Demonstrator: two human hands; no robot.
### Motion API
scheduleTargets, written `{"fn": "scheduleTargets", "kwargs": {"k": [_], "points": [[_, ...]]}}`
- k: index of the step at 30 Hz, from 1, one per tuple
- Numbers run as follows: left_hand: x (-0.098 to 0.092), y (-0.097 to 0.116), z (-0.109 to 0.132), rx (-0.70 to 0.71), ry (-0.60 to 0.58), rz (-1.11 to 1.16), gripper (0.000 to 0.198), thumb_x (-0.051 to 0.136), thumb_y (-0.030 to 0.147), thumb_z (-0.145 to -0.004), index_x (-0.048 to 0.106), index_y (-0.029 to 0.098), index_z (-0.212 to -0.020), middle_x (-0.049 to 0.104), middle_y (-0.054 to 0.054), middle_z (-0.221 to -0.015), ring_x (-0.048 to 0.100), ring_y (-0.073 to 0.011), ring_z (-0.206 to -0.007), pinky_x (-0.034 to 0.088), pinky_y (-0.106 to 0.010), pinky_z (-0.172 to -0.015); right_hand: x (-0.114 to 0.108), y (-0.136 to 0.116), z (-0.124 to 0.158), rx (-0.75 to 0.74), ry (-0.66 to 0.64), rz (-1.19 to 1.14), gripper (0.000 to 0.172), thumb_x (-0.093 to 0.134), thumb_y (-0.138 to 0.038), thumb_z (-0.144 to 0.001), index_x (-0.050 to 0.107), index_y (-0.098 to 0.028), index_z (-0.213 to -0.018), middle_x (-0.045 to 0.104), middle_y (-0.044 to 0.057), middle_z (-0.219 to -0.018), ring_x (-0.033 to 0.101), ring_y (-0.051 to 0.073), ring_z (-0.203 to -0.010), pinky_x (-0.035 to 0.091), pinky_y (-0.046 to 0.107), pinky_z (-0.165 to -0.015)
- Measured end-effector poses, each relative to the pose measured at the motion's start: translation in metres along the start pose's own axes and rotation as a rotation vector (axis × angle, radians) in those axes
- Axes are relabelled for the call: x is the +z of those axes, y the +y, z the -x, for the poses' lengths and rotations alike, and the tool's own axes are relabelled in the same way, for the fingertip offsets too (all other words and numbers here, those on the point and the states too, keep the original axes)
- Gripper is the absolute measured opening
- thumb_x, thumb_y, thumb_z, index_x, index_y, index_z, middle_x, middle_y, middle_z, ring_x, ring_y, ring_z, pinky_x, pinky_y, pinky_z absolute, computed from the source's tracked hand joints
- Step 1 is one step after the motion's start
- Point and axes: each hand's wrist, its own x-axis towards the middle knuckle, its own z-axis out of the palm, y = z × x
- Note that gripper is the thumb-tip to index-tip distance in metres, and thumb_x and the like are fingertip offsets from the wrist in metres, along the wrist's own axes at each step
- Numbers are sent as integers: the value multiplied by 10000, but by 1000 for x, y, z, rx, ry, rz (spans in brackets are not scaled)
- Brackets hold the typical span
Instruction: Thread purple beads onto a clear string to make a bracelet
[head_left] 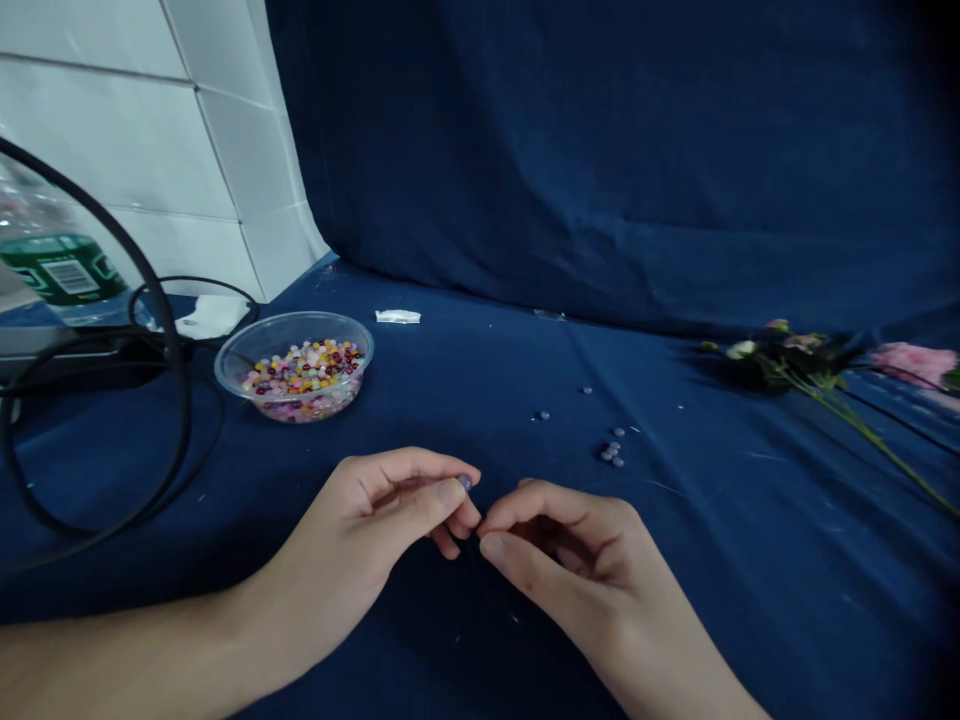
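Between the thumb and index finger of my left hand is a small purple bead. My right hand is just to the right of it, thumb and index fingertips pinched together; what they hold, if anything, is too fine to make out. The fingertips of both hands almost meet. Several more purple beads lie loose on the dark blue cloth beyond my right hand. Past my left hand stands a clear plastic bowl, part filled with beads of many colours.
Black cables loop at the left, near a bottle with a green label and a white crumpled piece. A small white strip lies behind the bowl. Artificial flowers rest at the right. A blue curtain hangs behind.
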Motion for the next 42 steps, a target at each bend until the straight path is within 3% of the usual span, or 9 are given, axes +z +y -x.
{"fn": "scheduleTargets", "kwargs": {"k": [3,7,13,17,24,28,37,42], "points": [[0,0,0,-8,6,-18,179,682,330,-939,771,214,-1043,730,-21,-861,649,-169,-805,513,-315,-795,1,3,0,26,-6,-5,128,716,-311,-881,752,-213,-808,713,18,-779,557,112,-662,417,195,-566],[-1,1,-1,26,31,-103,179,692,335,-926,785,255,-1056,716,-2,-903,604,-147,-797,487,-275,-752,1,4,1,41,-29,46,134,728,-321,-858,731,-204,-792,583,-13,-637,427,95,-549,317,211,-474],[1,3,-1,-6,41,-214,204,687,341,-920,783,252,-1076,716,2,-839,604,-141,-736,496,-259,-699,-1,-3,2,-162,-99,117,78,735,-239,-856,767,-218,-787,608,-7,-691,526,114,-613,420,240,-565],[3,4,0,8,15,-195,166,655,301,-931,785,227,-1001,722,2,-792,625,-136,-733,506,-241,-689,0,-3,0,-219,-136,178,85,728,-223,-870,777,-217,-800,630,-6,-698,551,113,-618,429,238,-563],[3,3,-1,4,66,-215,205,651,331,-934,783,237,-1059,712,-3,-816,587,-129,-714,496,-244,-681,-4,-10,-3,-63,-51,440,172,602,-258,-926,691,-214,-786,649,-6,-713,512,123,-586,374,255,-511],[0,4,0,37,71,-262,221,653,377,-940,779,265,-1081,648,12,-828,533,-117,-697,463,-249,-674,-12,-13,-5,-70,22,594,165,586,-289,-947,679,-235,-822,660,-3,-736,558,152,-652,398,272,-546],[-3,7,1,269,34,-370,178,617,303,-976,782,321,-1041,589,41,-844,479,-93,-690,381,-241,-627,-16,-15,1,-122,140,500,144,576,-342,-953,679,-245,-926,686,20,-833,615,179,-762,426,250,-542],[-2,7,3,300,0,-382,188,622,277,-980,779,341,-1061,599,52,-842,473,-81,-679,374,-223,-609,-13,-13,4,-118,149,425,216,572,-436,-977,693,-257,-992,676,1,-821,578,147,-709,449,236,-583]]}}
